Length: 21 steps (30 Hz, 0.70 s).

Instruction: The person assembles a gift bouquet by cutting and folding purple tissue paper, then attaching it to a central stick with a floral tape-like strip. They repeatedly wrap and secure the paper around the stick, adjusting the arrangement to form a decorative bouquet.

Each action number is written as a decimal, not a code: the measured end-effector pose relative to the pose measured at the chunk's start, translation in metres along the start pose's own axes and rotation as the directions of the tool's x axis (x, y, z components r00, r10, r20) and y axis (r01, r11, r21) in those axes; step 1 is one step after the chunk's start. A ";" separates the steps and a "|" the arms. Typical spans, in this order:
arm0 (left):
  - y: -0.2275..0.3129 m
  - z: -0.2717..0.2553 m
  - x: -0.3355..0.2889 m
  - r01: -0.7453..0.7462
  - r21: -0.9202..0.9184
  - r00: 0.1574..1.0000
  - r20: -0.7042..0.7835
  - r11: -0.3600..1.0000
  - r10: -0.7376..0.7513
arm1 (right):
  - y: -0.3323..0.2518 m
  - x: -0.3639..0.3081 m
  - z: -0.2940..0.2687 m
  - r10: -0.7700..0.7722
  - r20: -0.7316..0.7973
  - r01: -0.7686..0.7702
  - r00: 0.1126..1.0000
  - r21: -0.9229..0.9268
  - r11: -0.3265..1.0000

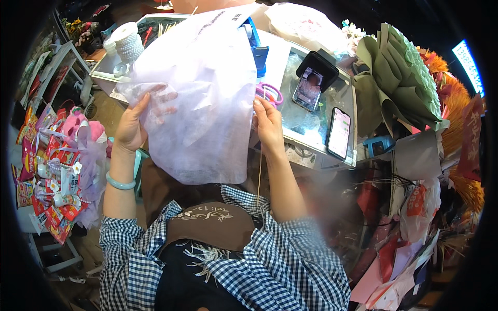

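Observation:
A thin, translucent lilac-white wrapping sheet (202, 103) hangs in front of me over the near edge of the table. My left hand (134, 124) is closed on its left side, thumb in front and fingers showing through from behind. At the right edge, my right hand (268, 124) pinches the sheet between thumb and fingers. A thin straight stick (259, 176) runs down below the right hand; whether the fingers hold it, I cannot tell. Just beyond that hand lie scissors with purple-pink handles (276, 92).
On the glass-topped table (295, 140) are a phone on a dark stand (307, 98), a flat phone (339, 133), a blue tool (261, 57) and a white ribbon spool (127, 44). A green-wrapped bouquet (399, 78) stands right; a snack bouquet (57, 176) stands left.

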<state>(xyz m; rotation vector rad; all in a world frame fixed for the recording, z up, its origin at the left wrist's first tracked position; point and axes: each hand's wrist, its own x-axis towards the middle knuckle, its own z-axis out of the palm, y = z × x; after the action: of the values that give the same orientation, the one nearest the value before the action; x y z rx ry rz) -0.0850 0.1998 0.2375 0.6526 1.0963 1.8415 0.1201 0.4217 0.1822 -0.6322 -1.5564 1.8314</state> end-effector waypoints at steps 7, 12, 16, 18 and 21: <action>-0.011 0.016 -0.020 -0.236 -0.213 0.939 0.203 0.948 0.279 | -0.013 -0.026 -0.009 -0.317 -0.034 0.292 0.948 -0.304 0.907; -0.038 0.015 0.021 0.106 -0.316 0.975 0.219 0.943 -0.036 | 0.003 -0.032 -0.007 0.036 0.118 -0.008 0.992 -0.230 0.973; -0.048 0.007 0.029 0.137 0.044 0.990 -0.052 0.990 -0.135 | 0.010 -0.034 -0.012 0.041 0.094 -0.023 0.995 -0.184 0.983; -0.045 0.001 0.023 0.121 0.273 0.990 -0.099 0.954 -0.097 | 0.010 -0.036 -0.014 0.102 0.073 -0.095 0.992 -0.091 0.991; -0.044 -0.009 0.018 -0.029 0.566 0.978 -0.155 0.824 0.141 | 0.012 -0.038 -0.012 0.051 0.090 -0.040 0.995 -0.121 0.992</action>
<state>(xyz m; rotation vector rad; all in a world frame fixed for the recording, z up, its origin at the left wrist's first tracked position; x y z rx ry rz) -0.0824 0.2222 0.1951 0.8820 1.8012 1.6732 0.1528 0.4007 0.1667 -0.6499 -1.7368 1.8351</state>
